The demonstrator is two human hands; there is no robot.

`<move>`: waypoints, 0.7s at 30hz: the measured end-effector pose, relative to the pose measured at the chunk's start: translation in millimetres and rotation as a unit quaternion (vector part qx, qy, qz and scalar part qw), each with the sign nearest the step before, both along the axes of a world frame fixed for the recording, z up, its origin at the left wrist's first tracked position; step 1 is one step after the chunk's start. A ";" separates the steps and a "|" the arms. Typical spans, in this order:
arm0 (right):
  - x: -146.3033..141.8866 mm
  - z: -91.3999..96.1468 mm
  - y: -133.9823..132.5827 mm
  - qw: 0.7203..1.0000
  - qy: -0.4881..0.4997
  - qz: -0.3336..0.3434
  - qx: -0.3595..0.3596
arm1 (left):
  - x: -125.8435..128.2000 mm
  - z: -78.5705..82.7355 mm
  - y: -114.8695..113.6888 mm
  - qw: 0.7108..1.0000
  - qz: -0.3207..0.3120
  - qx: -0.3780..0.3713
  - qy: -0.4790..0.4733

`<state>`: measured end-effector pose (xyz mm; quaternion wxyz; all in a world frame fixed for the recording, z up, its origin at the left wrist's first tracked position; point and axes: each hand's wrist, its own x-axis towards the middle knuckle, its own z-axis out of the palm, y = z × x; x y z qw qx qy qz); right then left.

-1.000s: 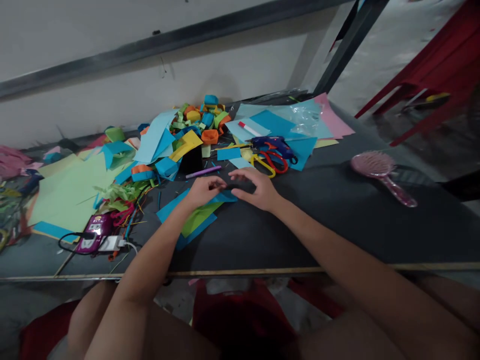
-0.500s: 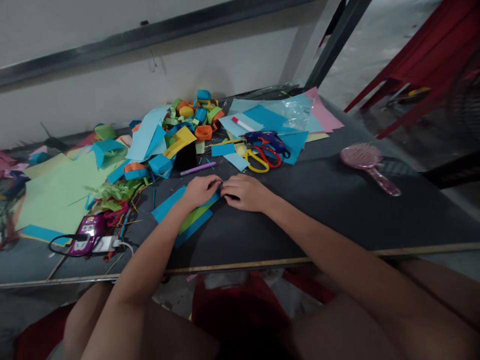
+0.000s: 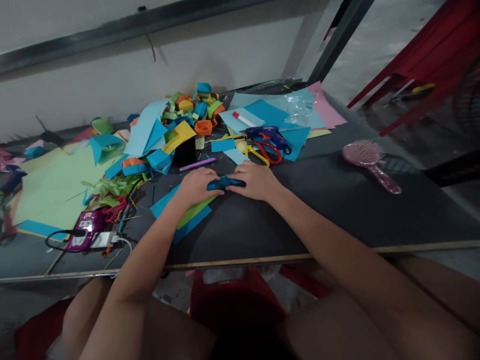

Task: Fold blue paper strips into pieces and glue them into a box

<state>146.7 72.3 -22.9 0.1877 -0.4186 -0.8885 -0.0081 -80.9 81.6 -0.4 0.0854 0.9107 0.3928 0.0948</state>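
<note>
Between my hands is a small piece of folded blue paper point(image 3: 225, 182). My left hand point(image 3: 197, 186) pinches its left end, and my right hand point(image 3: 255, 180) grips its right end with bent fingers. The fingers cover both ends, so its full shape is hidden. Under my left hand and forearm lie a green paper strip point(image 3: 191, 214) and flat blue sheets point(image 3: 193, 225) on the dark table. A purple pen point(image 3: 197, 164) rests just beyond my left hand. Scissors with red and yellow handles point(image 3: 273, 154) lie behind my right hand.
Folded paper pieces point(image 3: 202, 127) are heaped by the wall. A blue glue gun point(image 3: 268, 136) lies near a red-capped marker point(image 3: 243, 118). At right is a pink hairbrush point(image 3: 369, 157); at left, a purple device point(image 3: 87, 230) with a cable, beside pale green sheets point(image 3: 48, 192).
The blue paper, mostly hidden before, now shows between my hands. My fingers have moved slightly apart along it, and my right hand has shifted a little right and away from me.
</note>
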 end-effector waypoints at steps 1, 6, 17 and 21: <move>0.5 0.4 0.3 1.000 0.003 0.011 -0.010 | -0.4 0.9 -0.2 1.000 0.002 -0.005 0.003; -1.2 2.9 2.3 0.998 0.019 0.041 -0.049 | -9.6 7.4 4.3 0.997 -0.014 -0.071 -0.025; -1.0 -7.5 12.2 0.973 0.162 0.035 -0.163 | -8.8 2.2 6.8 0.959 0.099 -0.215 -0.156; -3.4 -0.3 9.8 0.952 0.198 0.009 -0.234 | -7.5 3.3 6.7 0.958 0.107 -0.202 -0.174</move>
